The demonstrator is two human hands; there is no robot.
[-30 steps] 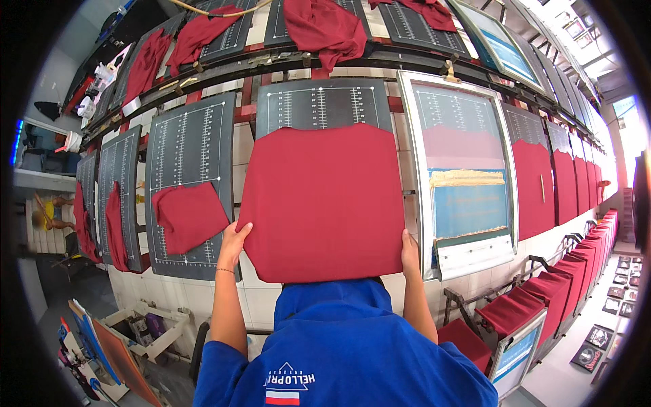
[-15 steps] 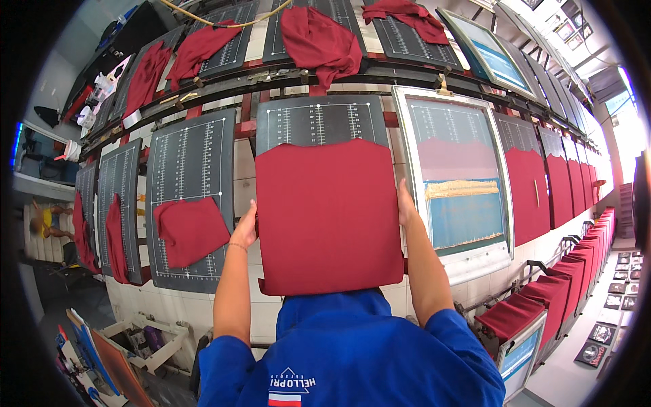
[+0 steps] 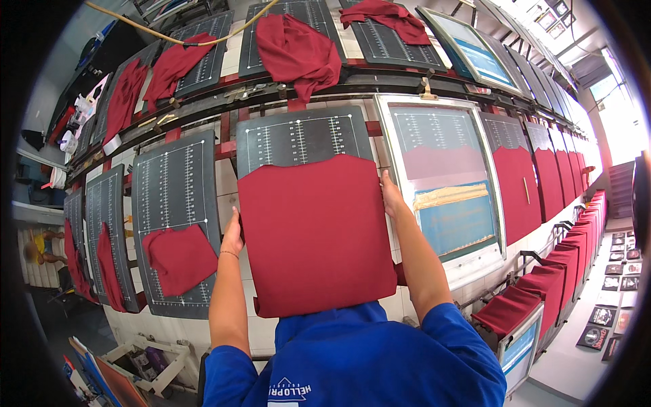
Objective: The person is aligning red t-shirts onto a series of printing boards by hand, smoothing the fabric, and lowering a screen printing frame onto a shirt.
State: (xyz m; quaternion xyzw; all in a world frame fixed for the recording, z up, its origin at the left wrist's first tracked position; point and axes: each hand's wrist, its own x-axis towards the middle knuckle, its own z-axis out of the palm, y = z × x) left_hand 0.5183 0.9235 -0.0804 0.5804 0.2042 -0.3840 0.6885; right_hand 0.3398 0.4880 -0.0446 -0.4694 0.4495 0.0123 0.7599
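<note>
Already the red cloth panel (image 3: 315, 237) lay flat over the lower part of the dark gridded board (image 3: 298, 139), the left hand (image 3: 233, 234) and right hand (image 3: 390, 195) pressing open-palmed on its side edges, gripping nothing, so only smoothing seemingly remained, while neighbouring boards awaited theirs.

The one view sits on my head, the left of a side-by-side pair, and looks forward and down over my blue shirt (image 3: 352, 359) at the dark board (image 3: 298, 139) straight ahead. It is close: my left hand (image 3: 234, 234) and right hand (image 3: 391, 195) reach the edges of the red cloth (image 3: 315, 234) filling the middle. The wide lens bends the row of boards and the framed screen (image 3: 444, 183) toward the rim, taking in the floor at the lower right. No second view shares this scene.
</note>
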